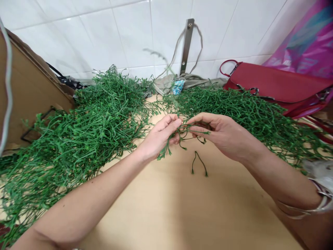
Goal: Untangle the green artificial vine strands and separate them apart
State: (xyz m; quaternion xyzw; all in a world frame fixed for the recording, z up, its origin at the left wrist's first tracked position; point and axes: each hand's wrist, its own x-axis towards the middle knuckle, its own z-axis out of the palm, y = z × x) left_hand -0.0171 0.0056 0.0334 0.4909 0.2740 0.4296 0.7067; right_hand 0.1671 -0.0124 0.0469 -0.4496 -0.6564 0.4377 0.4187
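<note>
The left hand [160, 137] and right hand [221, 135] pinch together on a green sprig [194, 133], one forked sprig [195, 155] lies apart on the wooden tabletop [169, 208], and large heaps of sprigs [78, 128] remain at left and right.

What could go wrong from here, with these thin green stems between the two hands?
The green sprig between the left hand and right hand lies close to the heap of artificial green stems, so a pull might snag more stems. The loose forked sprig on the wooden table could get brushed aside. The metallic band on the right forearm might also catch nearby stems.
</note>
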